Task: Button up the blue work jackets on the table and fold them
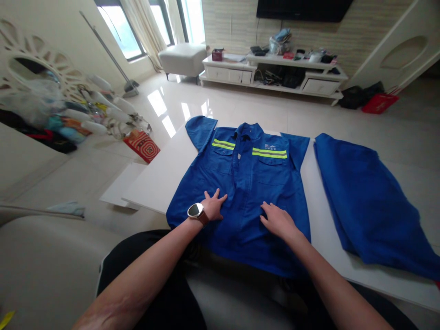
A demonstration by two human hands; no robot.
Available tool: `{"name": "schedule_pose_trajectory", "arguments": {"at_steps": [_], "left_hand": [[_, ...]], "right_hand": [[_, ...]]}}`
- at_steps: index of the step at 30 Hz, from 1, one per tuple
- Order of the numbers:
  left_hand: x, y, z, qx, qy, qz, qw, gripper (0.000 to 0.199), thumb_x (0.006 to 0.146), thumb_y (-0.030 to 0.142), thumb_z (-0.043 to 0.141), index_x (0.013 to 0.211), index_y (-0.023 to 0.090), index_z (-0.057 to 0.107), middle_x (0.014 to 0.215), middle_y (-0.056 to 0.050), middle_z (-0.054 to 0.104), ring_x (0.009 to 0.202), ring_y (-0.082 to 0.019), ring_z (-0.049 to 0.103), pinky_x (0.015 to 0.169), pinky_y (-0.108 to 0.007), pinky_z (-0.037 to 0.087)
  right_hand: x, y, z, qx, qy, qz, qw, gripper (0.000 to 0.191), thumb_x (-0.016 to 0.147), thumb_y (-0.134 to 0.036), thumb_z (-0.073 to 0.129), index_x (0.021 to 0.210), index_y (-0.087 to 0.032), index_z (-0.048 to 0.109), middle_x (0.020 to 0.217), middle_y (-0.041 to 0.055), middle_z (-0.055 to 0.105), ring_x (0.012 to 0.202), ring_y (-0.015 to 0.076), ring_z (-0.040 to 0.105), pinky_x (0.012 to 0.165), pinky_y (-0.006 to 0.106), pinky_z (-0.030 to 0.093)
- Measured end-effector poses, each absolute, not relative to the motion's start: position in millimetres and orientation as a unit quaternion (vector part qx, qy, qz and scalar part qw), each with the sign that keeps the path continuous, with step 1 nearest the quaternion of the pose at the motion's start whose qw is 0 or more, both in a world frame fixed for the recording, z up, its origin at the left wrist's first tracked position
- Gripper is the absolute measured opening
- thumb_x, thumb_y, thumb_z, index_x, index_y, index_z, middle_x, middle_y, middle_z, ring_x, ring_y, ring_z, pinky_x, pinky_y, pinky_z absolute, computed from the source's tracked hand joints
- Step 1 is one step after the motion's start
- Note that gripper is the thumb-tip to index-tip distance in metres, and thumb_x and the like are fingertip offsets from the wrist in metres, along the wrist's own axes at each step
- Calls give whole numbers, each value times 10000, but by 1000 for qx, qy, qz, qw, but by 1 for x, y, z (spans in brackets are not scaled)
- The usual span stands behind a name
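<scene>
A blue work jacket [247,192] with yellow-green reflective strips across its chest lies front up on the white table [154,174], collar pointing away from me. Its lower hem hangs over the near edge. My left hand [213,206], with a watch [195,210] on the wrist, rests on the jacket's lower left front, fingers spread. On the lower right front lies my right hand [277,220], its fingers stretched out over the cloth. Neither hand grips anything. To the right, a folded blue garment [367,201] lies on the same table, apart from the jacket.
A red patterned bag [141,145] stands on the floor beyond the table's left side. Farther off are a white TV cabinet [230,73] with several items on it, a pale ottoman [182,57] and a red bag [380,101]. A sofa seat [44,266] is at my left.
</scene>
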State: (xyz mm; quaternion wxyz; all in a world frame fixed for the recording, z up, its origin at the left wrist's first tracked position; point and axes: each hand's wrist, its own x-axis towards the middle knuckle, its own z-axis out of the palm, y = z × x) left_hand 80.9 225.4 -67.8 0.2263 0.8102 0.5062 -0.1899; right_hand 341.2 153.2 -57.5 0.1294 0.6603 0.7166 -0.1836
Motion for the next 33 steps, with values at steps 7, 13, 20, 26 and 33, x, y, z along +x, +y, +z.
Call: {"name": "schedule_pose_trajectory", "arguments": {"at_steps": [7,13,20,26,33], "left_hand": [[85,232,-46,823,494,-152,235,414,871,433,655,1253,273,679,1292,-103,678,1205,-289,636,1020,-384,513],[86,232,-61,845,470,-140,215,652,827,325,724,1445,246,535,1610,-105,390,1461,-290,403,1173,-384,389],[97,233,-41,824,470,-191,251,271,895,402,611,1056,236,753,1081,-102,751,1034,-275,710,902,-348,552],[107,235,-48,854,466,-122,196,419,866,352,643,1262,214,640,1372,-141,592,1250,-295,588,978,-387,544],[103,237,-53,841,465,-161,225,562,860,311,674,1404,217,568,1585,-129,424,1423,-311,457,1131,-412,444]], "right_hand": [[341,154,-48,675,717,-128,119,393,993,-384,432,1253,-182,647,1217,171,685,1177,297,609,937,402,470],[345,152,-62,654,727,-178,111,576,952,-305,492,1508,-162,456,1571,147,439,1433,290,429,1083,419,422],[339,154,-41,670,705,-182,143,372,1002,-415,425,1201,-213,665,1036,134,742,993,292,708,836,379,503],[340,152,-56,644,743,-171,68,426,947,-327,519,1337,-175,596,1525,144,489,1382,272,480,1038,392,458],[337,152,-54,641,741,-179,91,451,961,-323,491,1373,-155,562,1379,169,623,1227,291,621,966,385,486]]}}
